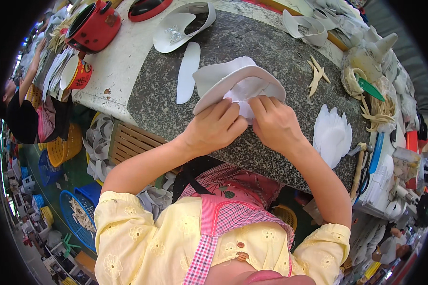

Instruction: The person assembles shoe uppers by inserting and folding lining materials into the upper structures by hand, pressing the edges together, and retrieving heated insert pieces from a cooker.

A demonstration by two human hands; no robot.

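Note:
My left hand (215, 124) and my right hand (277, 122) are close together over the near part of the dark speckled slab. Both are closed, fingertips pinching the near edge of a white curved piece that looks like a shoe upper (218, 78). Its broad rim arches away from me, and a white lining (247, 90) shows inside. My fingers hide the exact spot they grip. Just left of it lies a long white strip (189, 71) with rounded ends. Farther back rests a similar white upper (169, 35) with a clear, shiny patch on it.
A red pot (97, 28) and a red paper tub (77, 73) stand at the left. To the right lie tan strips (317, 78), fanned white pieces (333, 135), a hammer (358, 171), scissors (364, 175) and a green-handled tool (371, 89). Another person (26, 109) works at the far left.

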